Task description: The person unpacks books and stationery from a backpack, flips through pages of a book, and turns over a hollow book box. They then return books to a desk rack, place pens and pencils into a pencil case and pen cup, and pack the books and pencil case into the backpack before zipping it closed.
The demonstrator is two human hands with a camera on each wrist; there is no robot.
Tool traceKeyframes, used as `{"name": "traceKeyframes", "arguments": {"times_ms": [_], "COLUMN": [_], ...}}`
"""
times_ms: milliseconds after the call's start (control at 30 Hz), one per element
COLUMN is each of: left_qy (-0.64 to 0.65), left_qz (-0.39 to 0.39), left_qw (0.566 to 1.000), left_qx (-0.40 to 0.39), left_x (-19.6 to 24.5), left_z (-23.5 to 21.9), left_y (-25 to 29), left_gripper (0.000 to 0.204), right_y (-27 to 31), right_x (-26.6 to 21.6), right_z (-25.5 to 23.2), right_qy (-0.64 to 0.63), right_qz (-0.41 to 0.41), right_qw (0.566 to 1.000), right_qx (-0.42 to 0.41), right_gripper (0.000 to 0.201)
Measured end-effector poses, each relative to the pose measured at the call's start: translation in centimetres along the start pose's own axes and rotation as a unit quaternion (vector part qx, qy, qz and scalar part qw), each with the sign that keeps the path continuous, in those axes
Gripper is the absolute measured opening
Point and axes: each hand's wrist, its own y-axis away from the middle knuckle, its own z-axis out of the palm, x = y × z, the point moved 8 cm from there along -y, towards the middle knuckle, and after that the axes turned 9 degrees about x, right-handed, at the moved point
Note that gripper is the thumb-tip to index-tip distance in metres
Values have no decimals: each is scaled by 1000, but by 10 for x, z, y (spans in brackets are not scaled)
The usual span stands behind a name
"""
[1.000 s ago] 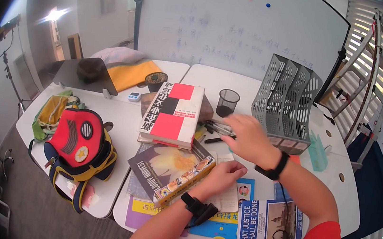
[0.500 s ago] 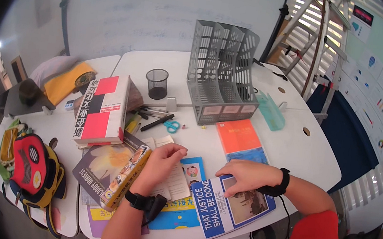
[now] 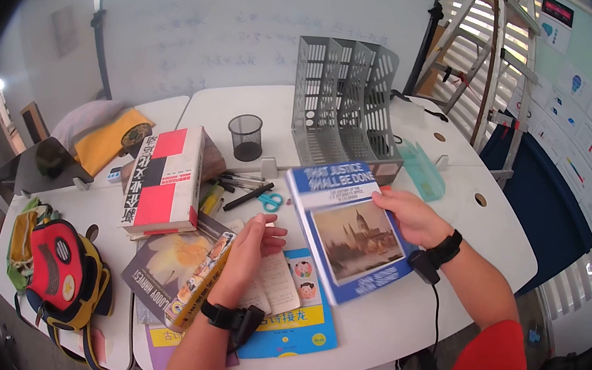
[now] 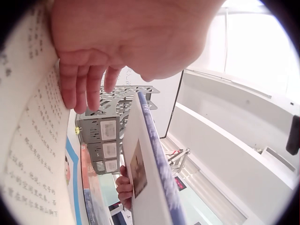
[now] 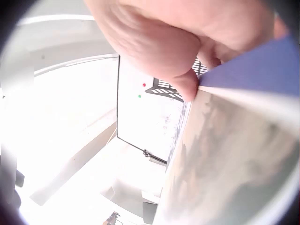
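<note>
My right hand (image 3: 410,217) grips the right edge of a blue-and-white book (image 3: 356,237), raised and tilted above the table. In the right wrist view the thumb of the right hand (image 5: 159,42) lies on its cover. The left wrist view shows the book (image 4: 152,164) from its edge, with fingers curled round the far side. My left hand (image 3: 246,256), fingers relaxed, is beside open handwritten pages (image 3: 278,283) and holds nothing. Under the pages lies a blue and yellow book (image 3: 300,333). A dark flower-cover book (image 3: 168,265) is left of that hand.
A grey file rack (image 3: 346,110) stands at the back, with a mesh pen cup (image 3: 245,138) to its left. Pens and teal scissors (image 3: 270,201) lie near a thick red-and-white book (image 3: 167,184). A red backpack (image 3: 64,267) sits at the left, a teal holder (image 3: 423,175) at the right.
The right hand has moved from the pens to the blue-and-white book, taken hold of it and lifted it off the table. The left hand's fingers have straightened somewhat.
</note>
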Motion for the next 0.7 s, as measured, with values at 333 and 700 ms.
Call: {"name": "traceKeyframes", "arguments": {"times_ms": [333,700], "left_qy": [-162,-246], "left_qz": [206,43], "left_qw": [961,937], "left_qx": [-89,-245], "left_x": [14,-6], "left_z": [17,58], "left_y": [5,48], "left_gripper": [36,32], "right_y": [-41,-64], "right_x": [-15,26], "right_z": [98,128], "right_qy": [-104,-54], "right_qz": [-12,14], "right_qw": [993,998], "right_qx": [-46,-22], "right_gripper": [40,43]}}
